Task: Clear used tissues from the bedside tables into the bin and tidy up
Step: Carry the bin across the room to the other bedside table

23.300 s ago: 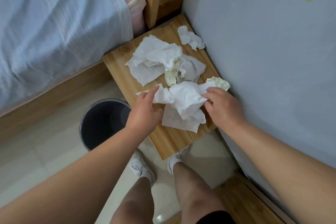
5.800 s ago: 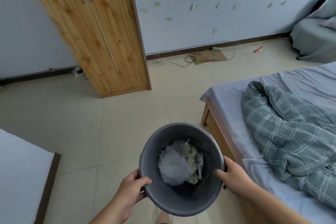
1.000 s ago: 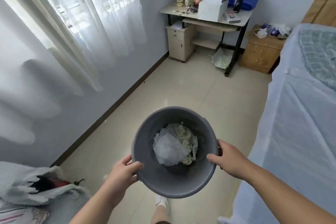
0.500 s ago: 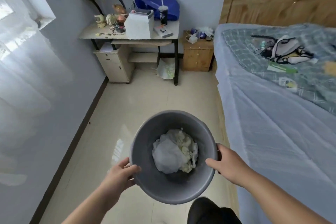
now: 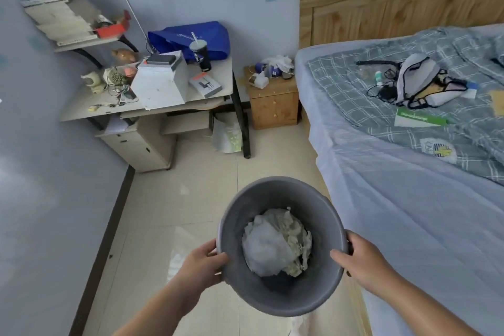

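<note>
I carry a round grey bin (image 5: 272, 194) in front of me, above the floor. My left hand (image 5: 203, 263) grips its left rim and my right hand (image 5: 360, 260) grips its right rim. Crumpled white and pale green tissues (image 5: 275, 244) lie inside the bin. Ahead, a small wooden bedside table (image 5: 274, 102) stands between the desk and the bed. On its top I see white crumpled tissues (image 5: 281, 61), a small tissue box (image 5: 259, 80) and some small dark blue items.
A bed (image 5: 409, 158) with a grey checked cover, a bag and cables fills the right. A cluttered desk (image 5: 152, 90) with a blue bag, cup and white box stands far left. A plastic bag (image 5: 227, 135) sits under it. Pale tiled floor (image 5: 191, 199) runs ahead.
I have turned right and moved forward with the bin. The bedside table and desk are closer and more central. Both hands keep their grip on the rim.
</note>
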